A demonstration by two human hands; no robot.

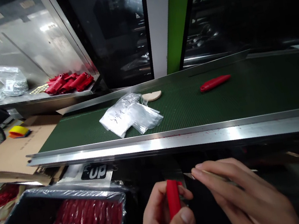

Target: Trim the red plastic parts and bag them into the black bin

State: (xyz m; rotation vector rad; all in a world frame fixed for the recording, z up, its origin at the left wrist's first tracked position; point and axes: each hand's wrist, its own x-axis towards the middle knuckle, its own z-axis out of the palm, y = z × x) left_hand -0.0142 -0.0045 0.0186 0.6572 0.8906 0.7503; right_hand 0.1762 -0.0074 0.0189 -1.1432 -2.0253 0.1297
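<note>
In front of the conveyor, my left hand is closed around a red plastic handle-like piece, held upright between thumb and fingers. My right hand, a short way to the right, pinches a slim knife with a small pointed blade. The blade tip points left toward the red piece, with a gap between them. Most of the knife's handle is hidden by my fingers. Another red piece lies by itself on the green conveyor belt.
Plastic bags with handwriting and a beige half-round block rest on the belt. A metal rail edges it. Lower left, a lined crate holds rows of red pieces. More red pieces are piled on a shelf; cardboard lies left.
</note>
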